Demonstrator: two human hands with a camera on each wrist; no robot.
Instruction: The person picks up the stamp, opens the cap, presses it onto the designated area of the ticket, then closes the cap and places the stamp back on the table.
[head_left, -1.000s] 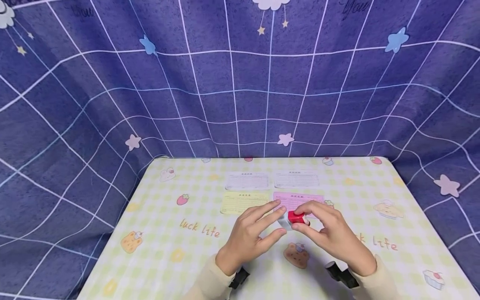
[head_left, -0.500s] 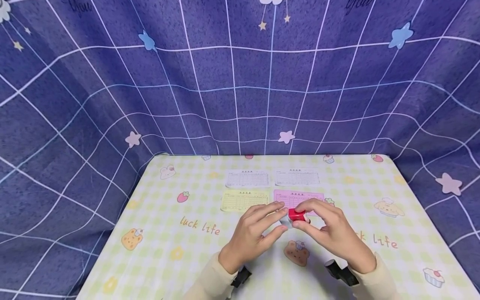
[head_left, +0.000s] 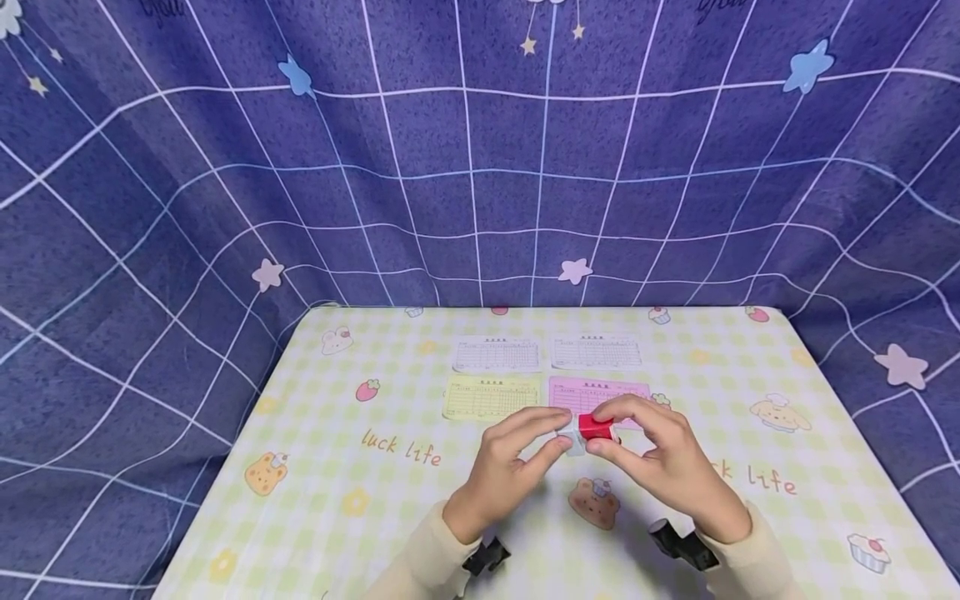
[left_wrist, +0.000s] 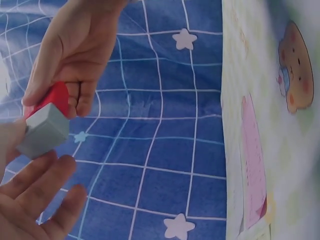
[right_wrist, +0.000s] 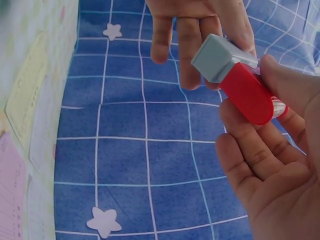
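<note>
Between the two hands, above the table, is a small red stamp (head_left: 597, 427) with a grey cap (head_left: 573, 434) on its left end. My right hand (head_left: 671, 462) grips the red body, thumb on the near side and fingertips on the far side. From the other end, my left hand (head_left: 510, 467) pinches the grey cap between thumb and fingertips. In the right wrist view the cap (right_wrist: 215, 57) sits flush against the red body (right_wrist: 247, 92). The left wrist view shows the cap's square end face (left_wrist: 46, 131), with some left fingers spread below it.
Two white printed slips (head_left: 496, 354) (head_left: 596, 352) lie on the checked tablecloth (head_left: 322, 500), behind a yellow slip (head_left: 491, 397) and a pink slip (head_left: 570, 390). The right hand and stamp partly cover the pink one. A blue gridded curtain (head_left: 435, 208) surrounds the table's back and sides.
The left fingertips and thumb have come in onto the grey cap and now pinch it. The right hand keeps its grip on the red stamp. The head view has tipped slightly downward.
</note>
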